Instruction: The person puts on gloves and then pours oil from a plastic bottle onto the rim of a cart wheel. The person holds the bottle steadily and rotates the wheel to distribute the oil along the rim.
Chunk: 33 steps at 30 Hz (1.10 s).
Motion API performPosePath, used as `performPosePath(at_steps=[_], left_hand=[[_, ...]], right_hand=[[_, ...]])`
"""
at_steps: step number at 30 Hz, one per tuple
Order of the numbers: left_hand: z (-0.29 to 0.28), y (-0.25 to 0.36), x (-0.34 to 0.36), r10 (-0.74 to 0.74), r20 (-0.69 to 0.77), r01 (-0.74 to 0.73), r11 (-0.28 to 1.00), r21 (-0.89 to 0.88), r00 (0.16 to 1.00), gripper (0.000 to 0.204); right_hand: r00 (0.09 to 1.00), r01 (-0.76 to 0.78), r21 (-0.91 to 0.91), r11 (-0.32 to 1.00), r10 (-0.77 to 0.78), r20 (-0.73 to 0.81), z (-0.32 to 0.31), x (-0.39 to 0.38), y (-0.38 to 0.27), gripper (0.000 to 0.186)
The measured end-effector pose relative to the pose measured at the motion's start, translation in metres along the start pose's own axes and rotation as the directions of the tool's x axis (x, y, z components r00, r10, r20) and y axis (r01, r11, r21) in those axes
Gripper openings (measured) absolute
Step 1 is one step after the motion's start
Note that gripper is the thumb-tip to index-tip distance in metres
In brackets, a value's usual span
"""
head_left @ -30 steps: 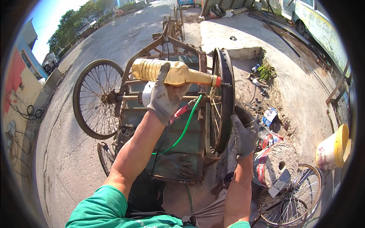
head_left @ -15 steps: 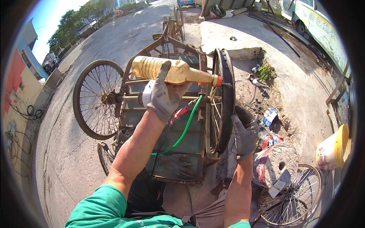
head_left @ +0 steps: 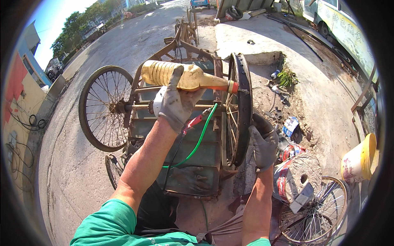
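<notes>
My left hand (head_left: 178,100), in a grey glove, is closed around a yellowish plastic bottle (head_left: 168,74), held sideways with its red-tipped spout at the upturned cart's right wheel (head_left: 244,102). My gloved right hand (head_left: 264,139) grips that wheel's dark rim on its outer side, low down. Under the bottle lie the rusty axle (head_left: 139,105), a white container (head_left: 157,102), a red-handled tool (head_left: 193,123) and a green hose (head_left: 201,139) over the cart's dark bed (head_left: 193,149). The left wheel (head_left: 88,115) stands at the axle's other end.
At lower right are a loose spoked wheel (head_left: 332,213), a bulky roll (head_left: 303,166) and a yellow-white bucket (head_left: 355,164). Rubble (head_left: 287,123) lies in a broken concrete edge. A van (head_left: 344,37) stands top right, a wall (head_left: 20,94) with cables at left.
The bottle and both hands stay almost in place, with only a very slight shift. The right wheel looks marginally shifted too.
</notes>
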<state>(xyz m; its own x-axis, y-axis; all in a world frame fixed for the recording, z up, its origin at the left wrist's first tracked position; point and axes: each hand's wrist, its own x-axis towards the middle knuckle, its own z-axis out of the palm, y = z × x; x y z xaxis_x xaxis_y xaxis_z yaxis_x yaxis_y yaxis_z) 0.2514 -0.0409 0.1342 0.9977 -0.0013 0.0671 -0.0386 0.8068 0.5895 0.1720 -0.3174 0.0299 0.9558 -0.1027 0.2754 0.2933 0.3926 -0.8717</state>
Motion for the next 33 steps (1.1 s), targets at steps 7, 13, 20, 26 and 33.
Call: performPosePath(at_steps=[7,13,20,26,33], left_hand=[[0.002,0.002,-0.003,-0.040,0.013,0.041,0.997,-0.062,0.999,0.053],[0.003,-0.002,-0.006,-0.053,0.009,0.053,0.994,-0.096,0.999,0.050],[0.001,-0.002,-0.012,-0.072,0.014,0.073,0.992,-0.106,0.997,0.050],[0.000,-0.003,-0.012,-0.033,-0.001,0.033,0.998,-0.053,0.999,0.052],[0.004,-0.004,-0.012,-0.019,-0.035,0.018,0.999,-0.037,0.999,0.055]], right_hand=[[0.996,-0.092,-0.227,0.970,0.090,-0.018,0.000,-0.006,-0.017,0.036],[0.983,-0.168,-0.268,0.949,0.181,0.024,-0.024,-0.016,-0.010,0.024],[0.999,-0.037,-0.274,0.961,0.034,-0.015,-0.011,-0.012,-0.009,0.021],[0.990,-0.136,-0.244,0.960,0.137,-0.014,-0.009,-0.007,-0.013,0.030],[0.995,-0.085,-0.166,0.982,0.091,0.031,-0.002,-0.008,-0.018,0.032]])
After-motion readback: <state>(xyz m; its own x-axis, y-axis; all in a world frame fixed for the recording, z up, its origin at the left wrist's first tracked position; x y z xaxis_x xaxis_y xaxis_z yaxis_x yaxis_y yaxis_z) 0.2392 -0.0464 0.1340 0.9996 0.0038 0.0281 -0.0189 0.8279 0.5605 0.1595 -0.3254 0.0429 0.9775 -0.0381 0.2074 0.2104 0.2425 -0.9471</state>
